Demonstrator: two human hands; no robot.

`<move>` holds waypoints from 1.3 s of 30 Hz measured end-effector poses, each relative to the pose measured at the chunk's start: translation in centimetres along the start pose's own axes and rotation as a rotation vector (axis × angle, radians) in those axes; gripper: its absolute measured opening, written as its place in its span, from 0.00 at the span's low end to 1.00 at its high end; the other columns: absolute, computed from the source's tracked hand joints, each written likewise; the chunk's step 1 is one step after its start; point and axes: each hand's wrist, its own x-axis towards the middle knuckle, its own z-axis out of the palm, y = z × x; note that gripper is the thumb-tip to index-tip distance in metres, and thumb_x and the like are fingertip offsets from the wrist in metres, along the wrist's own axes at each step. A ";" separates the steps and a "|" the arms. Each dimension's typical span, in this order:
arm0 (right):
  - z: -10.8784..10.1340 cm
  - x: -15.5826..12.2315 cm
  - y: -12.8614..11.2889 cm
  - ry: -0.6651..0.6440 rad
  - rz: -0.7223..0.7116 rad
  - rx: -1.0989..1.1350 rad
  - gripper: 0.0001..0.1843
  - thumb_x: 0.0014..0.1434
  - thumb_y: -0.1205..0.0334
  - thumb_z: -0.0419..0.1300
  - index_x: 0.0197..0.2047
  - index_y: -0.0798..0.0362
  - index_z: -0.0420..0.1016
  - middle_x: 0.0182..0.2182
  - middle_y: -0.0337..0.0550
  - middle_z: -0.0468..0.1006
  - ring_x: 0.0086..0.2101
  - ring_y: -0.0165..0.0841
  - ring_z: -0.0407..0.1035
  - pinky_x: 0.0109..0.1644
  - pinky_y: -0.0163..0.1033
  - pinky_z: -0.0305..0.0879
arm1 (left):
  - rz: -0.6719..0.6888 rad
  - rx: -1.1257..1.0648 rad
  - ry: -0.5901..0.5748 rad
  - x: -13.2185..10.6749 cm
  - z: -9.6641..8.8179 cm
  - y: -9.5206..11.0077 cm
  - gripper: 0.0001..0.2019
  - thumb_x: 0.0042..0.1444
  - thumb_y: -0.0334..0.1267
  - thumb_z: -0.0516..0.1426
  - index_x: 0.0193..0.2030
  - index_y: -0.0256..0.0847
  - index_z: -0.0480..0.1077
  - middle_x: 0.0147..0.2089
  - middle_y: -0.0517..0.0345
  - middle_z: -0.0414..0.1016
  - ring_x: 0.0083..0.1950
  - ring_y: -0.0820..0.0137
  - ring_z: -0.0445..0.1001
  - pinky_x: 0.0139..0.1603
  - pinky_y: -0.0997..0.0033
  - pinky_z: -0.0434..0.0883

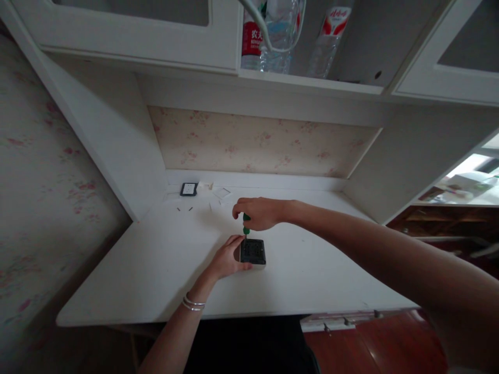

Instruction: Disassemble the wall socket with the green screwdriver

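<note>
Your right forearm crosses the lower right of the view, nearest the lens, running up and left to your right hand (258, 213).

Right hand: fingers closed around the green handle of a small screwdriver (246, 224), held upright, tip pointing down onto the top of the dark square box (253, 251).

Left hand (228, 258): fingers and thumb pressed against the left edge of the dark square box, bracing it; whether they curl under it cannot be told. Two thin silver bangles (193, 304) sit on your left wrist.

Dark square box: lies flat on the white desk (156, 270), about midway across and towards the front edge, directly below the screwdriver.

Desk, rear left: a small dark device with a pale face (188, 189), lying flat just beside the back wall. To its right, some white pieces (221, 192), too small to identify. In front of the device, two tiny dark items (184, 209), well apart from the box.

Shelf above: three clear plastic bottles (279, 34) with red and white labels, standing in the open compartment between the white cabinet doors (128, 31).

Back wall of the alcove: pale floral wallpaper (257, 145).
</note>
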 end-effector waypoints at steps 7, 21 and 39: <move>0.3 -0.3 -0.1 0.066 0.146 -0.051 0.16 0.61 0.55 0.50 0.47 0.53 0.70 0.45 0.52 0.73 0.40 0.41 0.71 0.37 0.41 0.64 | 0.011 -0.009 0.015 0.0 -0.1 0.2 0.43 0.37 0.48 0.69 0.62 0.43 0.61 0.59 0.48 0.62 0.60 0.57 0.64 0.63 0.58 0.62; 0.6 0.1 0.1 0.056 0.010 0.010 0.25 0.51 0.65 0.58 0.54 0.53 0.67 0.50 0.51 0.71 0.42 0.38 0.71 0.39 0.38 0.65 | -0.010 -0.002 0.004 -0.1 -0.1 0.5 0.44 0.37 0.49 0.69 0.61 0.41 0.61 0.59 0.48 0.61 0.60 0.57 0.63 0.63 0.58 0.61; 1.1 0.0 -0.4 0.160 0.031 -0.023 0.16 0.61 0.60 0.50 0.47 0.52 0.74 0.43 0.50 0.74 0.43 0.40 0.71 0.42 0.41 0.64 | -0.039 -0.002 0.011 -0.2 0.2 0.4 0.42 0.35 0.48 0.70 0.59 0.41 0.63 0.55 0.51 0.57 0.57 0.59 0.65 0.61 0.60 0.64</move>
